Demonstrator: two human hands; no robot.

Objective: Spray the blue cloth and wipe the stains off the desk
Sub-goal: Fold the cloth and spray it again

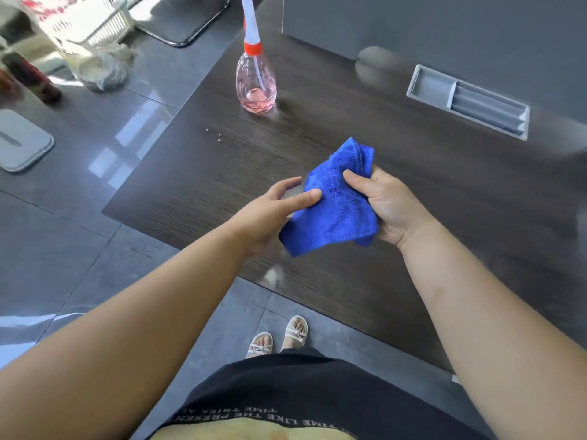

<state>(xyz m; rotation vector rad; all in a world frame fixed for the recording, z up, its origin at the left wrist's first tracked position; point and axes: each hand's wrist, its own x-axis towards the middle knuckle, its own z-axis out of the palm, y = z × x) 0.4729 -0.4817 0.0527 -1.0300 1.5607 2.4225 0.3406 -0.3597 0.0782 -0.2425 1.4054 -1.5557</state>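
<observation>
A folded blue cloth [335,204] hangs above the dark wood desk [397,173], gripped at its right side by my right hand [386,206]. My left hand [273,214] is under and beside the cloth's left side, thumb resting on it, fingers spread. A clear pink spray bottle [255,79] with a red collar and white nozzle stands upright at the desk's far left part, apart from both hands. Small shiny droplets [215,134] lie on the desk left of the bottle. A pale smear [272,275] shows near the desk's front edge.
A grey recessed cable tray [468,101] sits in the desk at the far right. On the floor at left are a white basket [95,20], a plastic bag [101,69], a dark bottle [35,79] and a grey lid [20,139]. My feet [278,338] stand by the desk's front edge.
</observation>
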